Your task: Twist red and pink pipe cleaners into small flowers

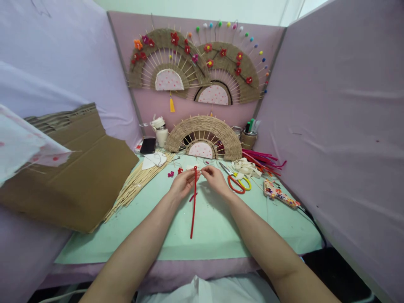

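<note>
Apparently at a shaping step, the left hand (184, 184) pinches the red pipe cleaner (193, 206) near its curled top at the frame's centre; I cannot tell whether the right hand's (216, 180) grip closes on anything, and further bending likely needs a steady hold.

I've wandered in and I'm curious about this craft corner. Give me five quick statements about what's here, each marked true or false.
1. The left hand has a red pipe cleaner at its fingertips. True.
2. The scissors lie to the left of both hands. False: the scissors lie to the right, beside the right hand.
3. Two flower-trimmed fans hang on the back panel. True.
4. The phone lies beside the scissors. False: the phone is at the back, left of the white bottle.
5. A flower-patterned glue gun lies right of the scissors. True.
</note>
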A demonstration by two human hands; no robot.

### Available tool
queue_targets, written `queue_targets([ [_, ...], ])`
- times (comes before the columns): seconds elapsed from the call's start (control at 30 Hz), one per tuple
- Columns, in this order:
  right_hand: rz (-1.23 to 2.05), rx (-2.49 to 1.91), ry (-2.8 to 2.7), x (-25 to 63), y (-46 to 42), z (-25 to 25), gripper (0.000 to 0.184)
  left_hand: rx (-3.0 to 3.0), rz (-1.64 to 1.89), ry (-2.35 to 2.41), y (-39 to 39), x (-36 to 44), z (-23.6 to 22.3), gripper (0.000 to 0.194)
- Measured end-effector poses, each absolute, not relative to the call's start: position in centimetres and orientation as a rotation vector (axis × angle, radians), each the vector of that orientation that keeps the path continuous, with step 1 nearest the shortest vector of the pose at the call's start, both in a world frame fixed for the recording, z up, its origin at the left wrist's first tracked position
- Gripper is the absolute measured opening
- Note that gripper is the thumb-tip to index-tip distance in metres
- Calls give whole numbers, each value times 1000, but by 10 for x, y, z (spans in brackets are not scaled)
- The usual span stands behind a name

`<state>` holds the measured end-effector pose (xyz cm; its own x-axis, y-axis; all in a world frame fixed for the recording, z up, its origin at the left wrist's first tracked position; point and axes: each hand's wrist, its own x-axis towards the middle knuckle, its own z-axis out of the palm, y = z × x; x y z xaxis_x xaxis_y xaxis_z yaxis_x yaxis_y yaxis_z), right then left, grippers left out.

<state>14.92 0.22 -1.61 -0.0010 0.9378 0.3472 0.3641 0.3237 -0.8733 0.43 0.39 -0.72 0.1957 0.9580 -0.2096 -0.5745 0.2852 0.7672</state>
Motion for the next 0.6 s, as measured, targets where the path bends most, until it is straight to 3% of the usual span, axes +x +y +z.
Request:
queue_targets([
  [0.23, 1080, -1354, -1499, 141, -9, -8, 36, 648, 1189, 792, 4, 3, -9, 22],
  [0.47, 1521, -1023, -1237, 134, -15, -4, 31, 830, 1265, 789, 2, 9, -13, 30],
  [0.6, 1607, -988, -1132, 133, -21, 4, 32, 1039, 1365, 843, 2, 13, -13, 30],
])
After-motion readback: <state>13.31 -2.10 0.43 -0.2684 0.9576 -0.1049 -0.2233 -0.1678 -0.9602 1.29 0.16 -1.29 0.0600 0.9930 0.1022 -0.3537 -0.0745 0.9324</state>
